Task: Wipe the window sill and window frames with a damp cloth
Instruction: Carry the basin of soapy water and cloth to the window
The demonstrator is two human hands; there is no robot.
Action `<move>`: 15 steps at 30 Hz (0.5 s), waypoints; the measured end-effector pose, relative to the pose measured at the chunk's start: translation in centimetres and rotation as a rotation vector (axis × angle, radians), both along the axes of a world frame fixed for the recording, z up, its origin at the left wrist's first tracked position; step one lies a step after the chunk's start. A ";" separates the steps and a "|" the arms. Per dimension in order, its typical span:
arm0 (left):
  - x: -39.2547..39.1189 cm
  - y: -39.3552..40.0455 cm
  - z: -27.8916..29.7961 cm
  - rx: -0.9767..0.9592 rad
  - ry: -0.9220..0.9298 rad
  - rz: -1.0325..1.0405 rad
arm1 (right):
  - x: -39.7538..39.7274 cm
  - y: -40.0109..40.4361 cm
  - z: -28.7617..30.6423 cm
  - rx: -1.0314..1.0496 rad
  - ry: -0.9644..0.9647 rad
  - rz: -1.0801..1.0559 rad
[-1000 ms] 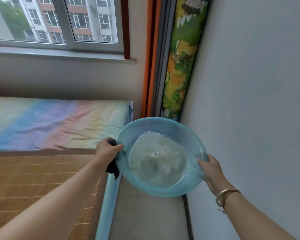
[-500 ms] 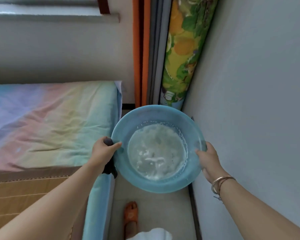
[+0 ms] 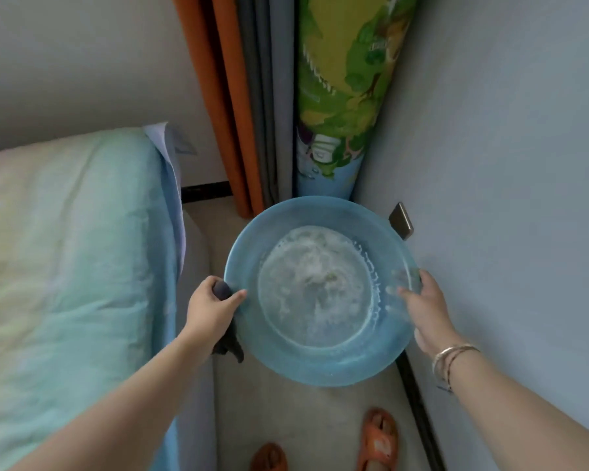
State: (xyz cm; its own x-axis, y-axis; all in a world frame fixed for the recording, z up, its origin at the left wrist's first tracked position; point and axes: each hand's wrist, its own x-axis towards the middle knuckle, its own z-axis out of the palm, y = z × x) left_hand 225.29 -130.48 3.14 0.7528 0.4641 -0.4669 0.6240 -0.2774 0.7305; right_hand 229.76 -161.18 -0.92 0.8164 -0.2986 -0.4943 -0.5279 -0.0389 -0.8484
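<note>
The person stands in the narrow strip of floor (image 3: 306,419) between the bed (image 3: 75,266) and the pale wall (image 3: 507,164), carrying a round blue basin (image 3: 320,365) by its rim with both hands. The left hand (image 3: 208,311) curls over the basin's left edge, thumb on the inside, and the same grip pins a dark cloth (image 3: 227,338) against the outside of the rim, its loose end hanging down below the palm. The right hand (image 3: 425,307) grips the opposite edge, fingers wrapped round the rim (seen hazily through the translucent plastic), with thin bangles (image 3: 451,358) on that wrist. Inside the basin lies shallow, cloudy water (image 3: 317,287) with a ring of bubbles at its margin. Ahead in the corner hang orange and grey curtains (image 3: 245,107), and just beside them a rolled play mat (image 3: 344,86) printed in greens and yellows stands upright against the wall. Two orange sandals (image 3: 376,440) show at the bottom edge, on the person's feet.
</note>
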 end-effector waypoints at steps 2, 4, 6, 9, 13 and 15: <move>1.8 -0.4 -2.7 0.002 0.019 0.001 | 1.7 -0.3 -2.6 -0.016 -0.001 0.017; 3.1 -0.9 -5.0 -0.016 0.034 0.019 | 3.0 -0.8 -4.7 -0.032 0.003 0.042; 4.3 -1.8 -7.3 -0.045 0.057 0.047 | 4.0 -1.7 -6.7 -0.047 0.017 0.054; 4.8 -3.1 -9.6 -0.054 0.086 0.078 | 4.6 -2.9 -8.9 -0.056 0.029 0.075; 5.4 -4.2 -11.5 -0.041 0.116 0.101 | 5.4 -3.6 -10.4 -0.051 0.039 0.116; 5.7 -4.2 -12.2 -0.013 0.111 0.097 | 5.9 -3.6 -10.8 -0.049 0.043 0.149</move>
